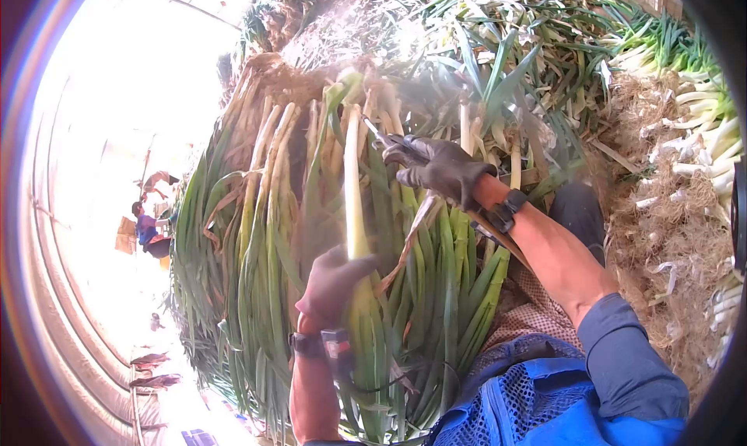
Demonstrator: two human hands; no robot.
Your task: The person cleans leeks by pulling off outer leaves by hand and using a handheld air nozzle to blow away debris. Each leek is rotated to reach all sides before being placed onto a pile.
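My left hand (333,284), in a dark glove, is closed around a long green onion (353,189), its white shaft pointing up and away and its green leaves hanging toward me. My right hand (445,167), also gloved, is wrapped around an air blow gun (377,133) with a thin nozzle. The nozzle's tip is close beside the upper white end of the onion. A hose (498,236) runs back from my right hand under the forearm. Beneath both hands lies a big heap of green onions (264,205), leaves toward me.
Stripped leaves and peelings (498,26) are piled at the back. Along the right lie peeled white-stemmed onions (712,127) and a strip of matted roots (646,236). Far left, a person (148,224) is near a cardboard box (125,234), beside bright sheeting.
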